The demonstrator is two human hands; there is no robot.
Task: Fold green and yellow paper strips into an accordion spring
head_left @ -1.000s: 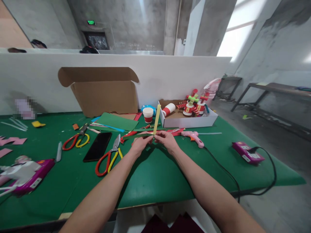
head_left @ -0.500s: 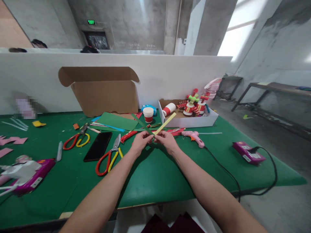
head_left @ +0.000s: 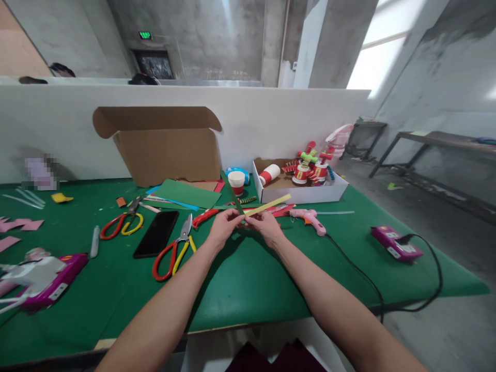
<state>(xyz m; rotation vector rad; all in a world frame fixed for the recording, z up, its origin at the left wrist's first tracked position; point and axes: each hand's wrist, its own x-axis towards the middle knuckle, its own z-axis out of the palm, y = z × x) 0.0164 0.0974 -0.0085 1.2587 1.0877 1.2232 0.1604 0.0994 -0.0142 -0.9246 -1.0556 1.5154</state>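
Above the green table, my left hand (head_left: 226, 226) and my right hand (head_left: 265, 226) meet with fingertips pinched. Between them they grip two paper strips joined at one end. The green paper strip (head_left: 234, 192) points up and away from my left fingers. The yellow paper strip (head_left: 272, 203) slants to the right over my right fingers. Where the strips meet is mostly covered by my fingertips. Just behind stands a red and white paper cup (head_left: 236, 183), with a coiled paper spring (head_left: 247, 200) beside it.
Scissors (head_left: 176, 248), a phone (head_left: 157, 234) and coloured paper sheets (head_left: 189, 192) lie to the left. To the right are a pink glue gun (head_left: 310, 219) with its cord and a purple power block (head_left: 396, 244). A white box (head_left: 306, 195) with paper crafts stands behind.
The yellow strip has swung down to the right, and the green strip has turned more upright. Both hands stay in nearly the same place, still pinching.
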